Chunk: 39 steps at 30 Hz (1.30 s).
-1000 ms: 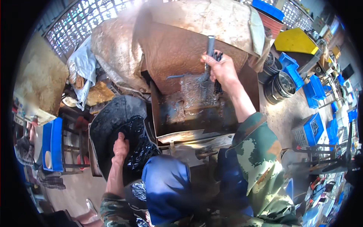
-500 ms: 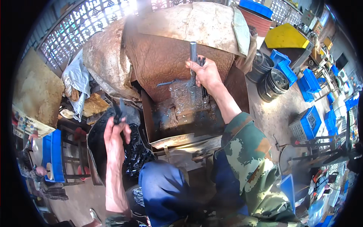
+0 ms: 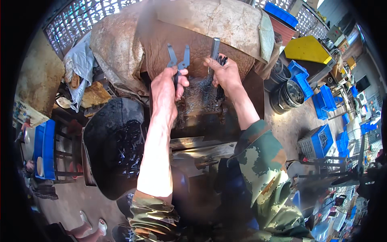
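My left hand is closed round flat dark-grey metal pieces with bent ends; two prongs stick up apart from its fingers, and I cannot tell whether they are joined. A short way to the right, my right hand grips a straight steel bar together with a bundle of thin dark metal pieces. The bar stands nearly upright, its lower end near a wet grey block. This block sits inside a rusty brown metal box, partly hidden by my hands.
A black container of dark metal pieces stands left of the box. Stained sheets drape over the box's back. Black buckets and blue crates stand at right. Someone's sandalled feet show at lower left.
My left hand has moved from over the black container, up and right to beside my right hand, carrying the dark metal pieces. My right hand still grips the bar and bundle.
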{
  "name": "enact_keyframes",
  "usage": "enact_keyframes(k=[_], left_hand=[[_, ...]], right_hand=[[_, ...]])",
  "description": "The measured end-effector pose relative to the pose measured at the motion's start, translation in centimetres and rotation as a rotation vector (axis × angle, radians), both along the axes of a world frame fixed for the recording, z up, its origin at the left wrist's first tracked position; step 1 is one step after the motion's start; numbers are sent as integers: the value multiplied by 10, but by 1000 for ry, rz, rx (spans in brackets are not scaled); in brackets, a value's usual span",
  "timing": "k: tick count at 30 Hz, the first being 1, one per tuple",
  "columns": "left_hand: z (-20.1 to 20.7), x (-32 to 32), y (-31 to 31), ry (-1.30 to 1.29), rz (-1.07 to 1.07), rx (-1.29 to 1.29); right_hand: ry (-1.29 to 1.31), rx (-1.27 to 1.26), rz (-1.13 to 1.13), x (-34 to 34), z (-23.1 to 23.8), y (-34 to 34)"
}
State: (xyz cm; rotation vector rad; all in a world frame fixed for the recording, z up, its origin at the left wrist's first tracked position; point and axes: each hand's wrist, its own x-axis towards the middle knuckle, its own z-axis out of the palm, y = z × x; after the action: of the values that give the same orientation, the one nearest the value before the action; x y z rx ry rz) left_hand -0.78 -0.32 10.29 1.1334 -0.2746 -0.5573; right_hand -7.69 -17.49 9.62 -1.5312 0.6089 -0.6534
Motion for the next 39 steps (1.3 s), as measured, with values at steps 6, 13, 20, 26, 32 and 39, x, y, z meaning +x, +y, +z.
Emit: enact_keyframes(k=[6, 13, 20, 26, 32, 39], left_hand=[[-32, 2, 0, 119, 37, 50], [-32, 9, 3, 102, 154, 35], [-31, 10, 1, 61, 118, 73], [-32, 9, 0, 60, 102, 71], [-31, 8, -2, 55, 109, 70], [-30, 8, -1, 76, 93, 93]], right_hand=[[-20, 15, 50, 0, -1, -2], [17, -12, 19, -1, 1, 0], [22, -11, 6, 0, 2, 2], [-5, -8, 29, 0, 1, 2], [-9, -19, 21, 1, -1, 1], [-16, -7, 16, 1, 0, 1]])
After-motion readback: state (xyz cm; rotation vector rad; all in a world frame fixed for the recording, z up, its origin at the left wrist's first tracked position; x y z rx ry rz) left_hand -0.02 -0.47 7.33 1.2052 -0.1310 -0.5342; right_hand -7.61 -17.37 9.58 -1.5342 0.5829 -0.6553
